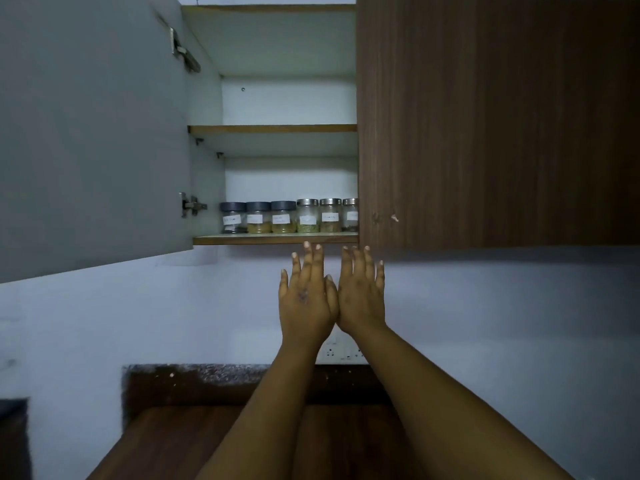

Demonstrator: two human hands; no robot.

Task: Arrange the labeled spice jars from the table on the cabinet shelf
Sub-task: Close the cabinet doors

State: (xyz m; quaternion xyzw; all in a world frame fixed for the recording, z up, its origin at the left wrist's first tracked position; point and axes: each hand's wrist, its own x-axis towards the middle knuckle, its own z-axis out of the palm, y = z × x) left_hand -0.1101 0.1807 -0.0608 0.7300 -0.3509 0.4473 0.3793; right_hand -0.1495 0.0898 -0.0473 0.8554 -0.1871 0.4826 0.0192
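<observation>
I see both hands raised, backs to cam, just below the cabinet's bottom shelf. My left hand has fingers straight and spread, holding nothing; right hand same, flat and empty. Thumb sides touch. Fingertips sit just under the wooden shelf edge; can't tell if they touch it. Six labeled glass spice jars stand in a row on that shelf: three w/ dark grey plastic lids at left, three w/ silver metal lids at right, the last partly hidden by the closed brown wood-grain door. Grey door hangs open at left. Below: pale wall, white socket plate, dark wooden table top.
</observation>
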